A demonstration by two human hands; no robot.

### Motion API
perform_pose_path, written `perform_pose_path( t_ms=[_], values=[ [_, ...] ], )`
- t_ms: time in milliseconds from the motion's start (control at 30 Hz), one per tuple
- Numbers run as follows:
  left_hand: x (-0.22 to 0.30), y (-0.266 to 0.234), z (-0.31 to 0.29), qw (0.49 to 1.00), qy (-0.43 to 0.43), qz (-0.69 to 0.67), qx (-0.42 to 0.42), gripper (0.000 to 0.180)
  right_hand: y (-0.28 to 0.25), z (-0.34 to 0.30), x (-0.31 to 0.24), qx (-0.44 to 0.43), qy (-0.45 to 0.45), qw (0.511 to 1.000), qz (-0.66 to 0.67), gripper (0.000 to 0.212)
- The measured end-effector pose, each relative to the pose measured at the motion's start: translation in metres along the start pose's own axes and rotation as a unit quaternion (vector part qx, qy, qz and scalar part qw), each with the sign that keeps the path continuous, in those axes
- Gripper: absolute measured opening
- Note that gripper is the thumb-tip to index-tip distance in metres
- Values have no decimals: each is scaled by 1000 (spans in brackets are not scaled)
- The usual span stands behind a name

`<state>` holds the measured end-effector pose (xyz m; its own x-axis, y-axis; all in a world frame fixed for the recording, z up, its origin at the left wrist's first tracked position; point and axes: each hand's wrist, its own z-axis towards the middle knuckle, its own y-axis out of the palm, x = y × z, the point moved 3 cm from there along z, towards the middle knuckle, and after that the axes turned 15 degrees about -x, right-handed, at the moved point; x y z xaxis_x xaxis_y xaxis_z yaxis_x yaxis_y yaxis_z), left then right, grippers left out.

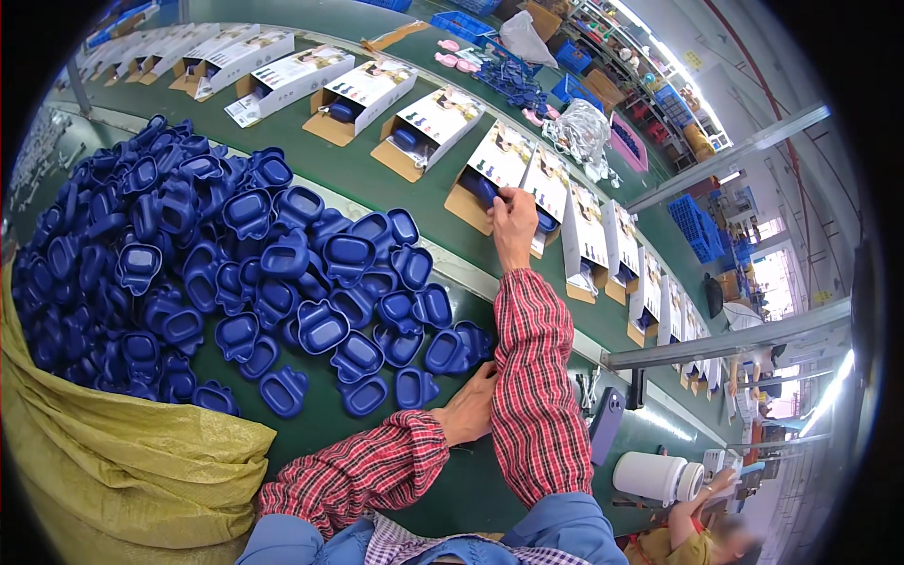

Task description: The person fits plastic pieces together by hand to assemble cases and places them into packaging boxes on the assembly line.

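Observation:
My right hand (514,223) reaches to the open end of a white printed carton (502,155) with a brown inner flap. Its fingers are curled and pinched at the opening, beside a dark blue piece (478,186) inside; what they grip is hidden. My left hand (466,411) rests low on the green table by the edge of a heap of blue, tray-shaped plastic parts (323,325). The right sleeve covers most of its fingers, near a blue part (443,350).
A line of similar open cartons (436,122) stands on the green belt (282,137). A yellow woven sack (122,452) lies at the left. On the right are a phone (607,424), a white canister (650,477), metal posts and another person (692,537).

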<state>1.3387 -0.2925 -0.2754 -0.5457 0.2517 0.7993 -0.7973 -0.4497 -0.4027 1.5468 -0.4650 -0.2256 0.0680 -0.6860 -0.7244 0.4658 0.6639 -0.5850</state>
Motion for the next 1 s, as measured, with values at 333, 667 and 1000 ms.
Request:
perform_pose_path(
  t_ms=[333, 667, 1000],
  values=[
    [2, -12, -7, 999, 6, 32, -21, 42, 53, -72, -85, -271, -248, 918, -151, 45],
    [-11, -21, -23, 995, 25, -75, -68, 41, 57, -91, -85, -246, -193, 940, -136, 27],
    [-13, -39, -26, 964, 78, 197, -162, 41, 32, -99, -58, -192, -75, 973, -101, 20]
  ],
)
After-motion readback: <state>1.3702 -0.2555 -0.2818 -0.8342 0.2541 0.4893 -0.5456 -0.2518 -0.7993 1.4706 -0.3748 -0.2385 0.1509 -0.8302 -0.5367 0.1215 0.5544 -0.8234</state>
